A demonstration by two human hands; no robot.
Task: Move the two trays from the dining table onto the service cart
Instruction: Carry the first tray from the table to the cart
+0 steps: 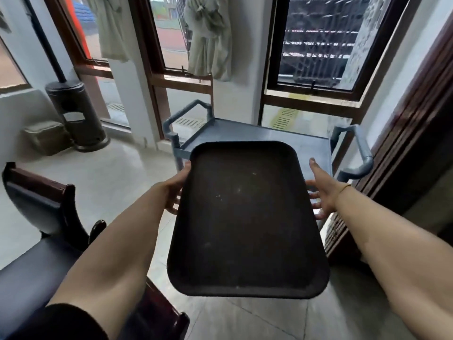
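I hold a dark brown rectangular tray (245, 217) level in front of me, above the floor. My left hand (175, 190) grips its left rim, thumb on top and fingers underneath. My right hand (321, 190) supports its right rim with spread fingers under the edge. The tray's far end overlaps the near edge of the grey service cart (257, 136), which stands by the windows with a handle at each end. The cart's top shelf is bare. No second tray and no dining table are in view.
A dark wooden chair with a blue seat (36, 229) stands at my left. A black cylindrical bin (73, 111) and a green box (46, 137) sit at the back left. Dark wooden panelling (404, 143) runs along the right. Tiled floor lies between me and the cart.
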